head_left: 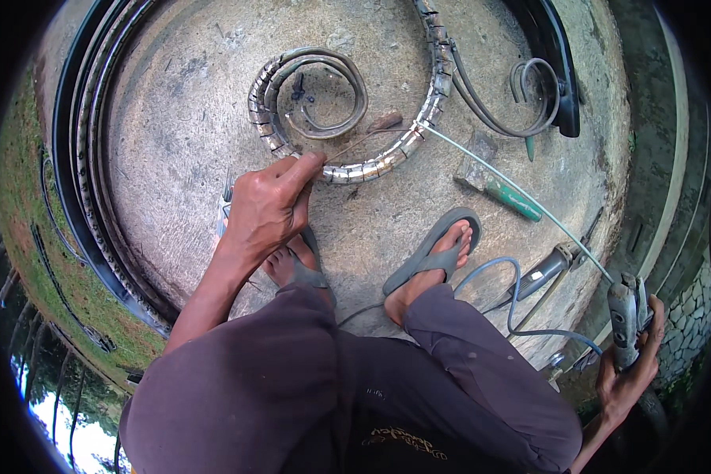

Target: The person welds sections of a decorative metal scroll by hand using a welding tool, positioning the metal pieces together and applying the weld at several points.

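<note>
A notched metal scroll [371, 168] lies on the concrete, its bent bar curling into a coil at the centre. Pinched in my left hand [268, 201] is a thin brown rod [363, 141] that reaches across the scroll. My right hand [630, 371], far out at the lower right, grips a worn grey electrode holder [626, 328] with a blue-grey cable. From its jaw a long pale green welding electrode [521, 191] slants up and left. The electrode's tip meets the notched bar, or is just over it; I cannot tell which.
A hammer with a green handle [513, 201] lies right of centre, near an angle grinder [541, 272]. Long curved bars [83, 158] sweep along the left side. A thinner metal scroll [541, 118] and a black curved piece [565, 79] stand at the upper right. My sandalled feet are below the coil.
</note>
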